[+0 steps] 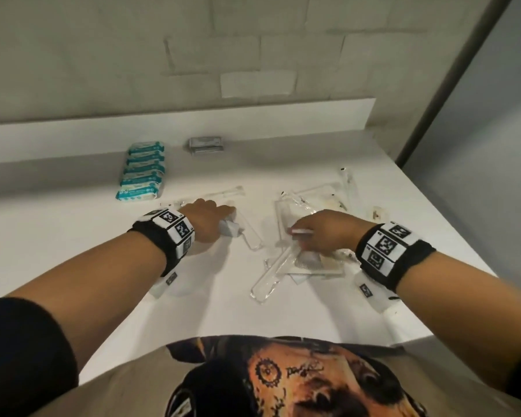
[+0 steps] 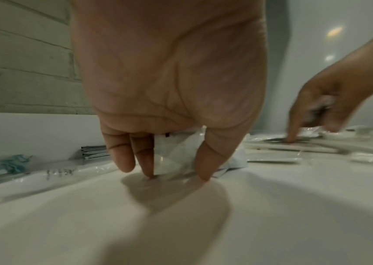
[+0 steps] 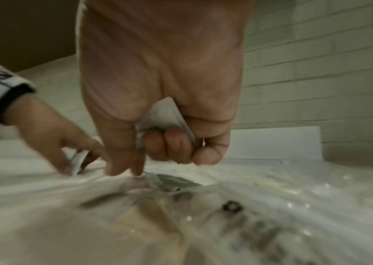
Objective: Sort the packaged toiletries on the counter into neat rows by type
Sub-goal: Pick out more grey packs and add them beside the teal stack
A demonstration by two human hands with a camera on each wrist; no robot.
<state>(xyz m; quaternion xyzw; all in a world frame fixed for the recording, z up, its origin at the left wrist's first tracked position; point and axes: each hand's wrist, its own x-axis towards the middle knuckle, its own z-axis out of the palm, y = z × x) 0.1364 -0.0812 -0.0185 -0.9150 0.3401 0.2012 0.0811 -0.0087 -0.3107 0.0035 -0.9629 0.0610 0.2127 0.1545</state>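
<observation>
We look down on a white counter (image 1: 73, 236) and both hands are at work among the toiletries. Our left hand (image 1: 206, 219) is low on the counter, its fingers (image 2: 144, 157) and thumb curled round a small white packet (image 2: 176, 157), fingertips touching the surface; the packet sits pinched between them, just above the countertop. Beside it lies a long clear toothbrush sleeve (image 1: 248, 233), angled toward us.

Our right hand (image 1: 325, 233) is over the loose pile of clear packets (image 1: 307, 206) at centre right. Its last three fingers (image 3: 176, 145) are curled tight on a small white sachet (image 3: 165, 114) tucked against the palm, while the index finger points down and touches the crinkled plastic beneath. From the head view, a white strip of that sachet shows at the knuckles.

Under and near that hand, a second long clear sleeve (image 1: 272, 272) lies diagonally across a packaged comb (image 1: 313, 263), all overlapping. More clear wrappers are scattered toward the right edge, well apart from one another.

Far left, at the back, the teal-and-white packets (image 1: 142, 171) already stand in one neat row running toward the wall. Just right of them, a small stack of grey sachets (image 1: 205, 145) sits near the backsplash.
</observation>
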